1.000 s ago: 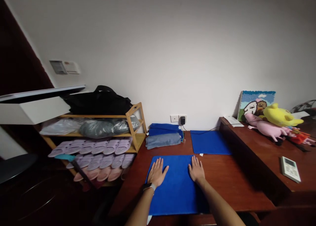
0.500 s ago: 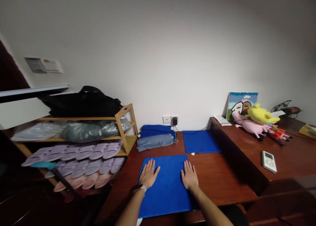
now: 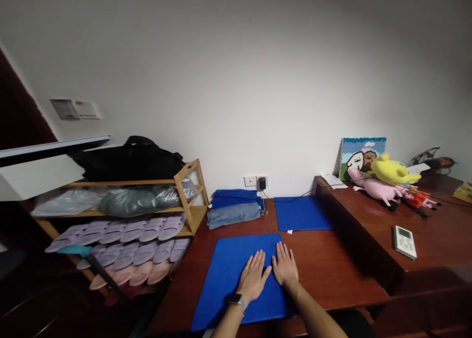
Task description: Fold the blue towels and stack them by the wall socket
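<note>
A flat blue terry cloth (image 3: 217, 284) lies on the reddish-brown wooden table (image 3: 177, 298). My left hand (image 3: 252, 277) rests palm down on the cloth's middle, with a black-faced wristwatch (image 3: 238, 302) on its wrist. Close beside it, my right hand (image 3: 284, 265) lies flat near the cloth's far edge. The fingers of both hands are spread and neither hand grips anything. The two hands are almost touching. The cloth's near edge runs close to the table's front.
A second blue cloth (image 3: 302, 213) lies farther along the table, next to folded blue and grey towels (image 3: 233, 207). A wooden shelf (image 3: 184, 190) of slippers stands left. A higher wooden desk (image 3: 354, 220) on the right bears plush toys (image 3: 383, 183) and a white remote control (image 3: 404, 242).
My left hand has slid right across the cloth, next to my right hand. The cloth's left edge now slants more in view, and the whole scene has shifted slightly.
</note>
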### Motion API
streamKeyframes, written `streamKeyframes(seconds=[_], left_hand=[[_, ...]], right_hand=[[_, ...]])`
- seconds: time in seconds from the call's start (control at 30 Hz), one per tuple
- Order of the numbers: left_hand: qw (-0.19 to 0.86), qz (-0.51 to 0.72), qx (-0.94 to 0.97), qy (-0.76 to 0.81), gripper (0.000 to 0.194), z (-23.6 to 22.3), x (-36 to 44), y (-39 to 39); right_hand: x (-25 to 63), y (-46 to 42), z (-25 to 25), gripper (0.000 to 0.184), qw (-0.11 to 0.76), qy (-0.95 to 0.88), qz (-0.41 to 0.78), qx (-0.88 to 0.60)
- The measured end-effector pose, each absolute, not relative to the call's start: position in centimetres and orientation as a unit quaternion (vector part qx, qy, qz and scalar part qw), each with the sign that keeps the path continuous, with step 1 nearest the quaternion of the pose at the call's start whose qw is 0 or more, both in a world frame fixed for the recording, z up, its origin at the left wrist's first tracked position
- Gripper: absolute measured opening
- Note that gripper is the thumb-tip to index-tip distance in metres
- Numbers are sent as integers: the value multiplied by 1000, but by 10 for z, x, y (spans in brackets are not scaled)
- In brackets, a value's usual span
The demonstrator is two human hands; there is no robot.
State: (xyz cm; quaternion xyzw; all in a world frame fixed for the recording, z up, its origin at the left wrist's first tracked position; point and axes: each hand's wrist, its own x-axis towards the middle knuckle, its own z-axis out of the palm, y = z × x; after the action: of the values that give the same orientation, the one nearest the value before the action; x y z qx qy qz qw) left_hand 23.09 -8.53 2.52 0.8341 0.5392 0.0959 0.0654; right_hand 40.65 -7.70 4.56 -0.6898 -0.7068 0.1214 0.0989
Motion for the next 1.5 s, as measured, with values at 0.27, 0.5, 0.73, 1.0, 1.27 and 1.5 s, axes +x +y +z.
streamKeyframes(seconds=[0.27, 0.5, 0.73, 1.0, 1.27, 1.5], left_hand=[[38, 86, 746, 660, 81, 31, 104, -96], [35, 78, 734, 674, 86, 38, 104, -103], [24, 95, 734, 672, 83, 27, 101, -98], [25, 85, 737, 670, 83, 30, 98, -98], [16, 129, 786, 605, 73, 33, 145, -100], [66, 109, 853, 507, 69, 35, 243, -104]], right_hand=[[406, -76, 42, 71, 107, -702, 127, -693], [405, -79, 51, 70, 69, -701, 130, -698], [405, -102, 49, 69, 90, -721, 120, -677], [407, -114, 45, 70, 121, -705, 127, -687], [405, -114, 53, 69, 122, -705, 134, -685], [407, -113, 49, 68, 122, -714, 131, -677]])
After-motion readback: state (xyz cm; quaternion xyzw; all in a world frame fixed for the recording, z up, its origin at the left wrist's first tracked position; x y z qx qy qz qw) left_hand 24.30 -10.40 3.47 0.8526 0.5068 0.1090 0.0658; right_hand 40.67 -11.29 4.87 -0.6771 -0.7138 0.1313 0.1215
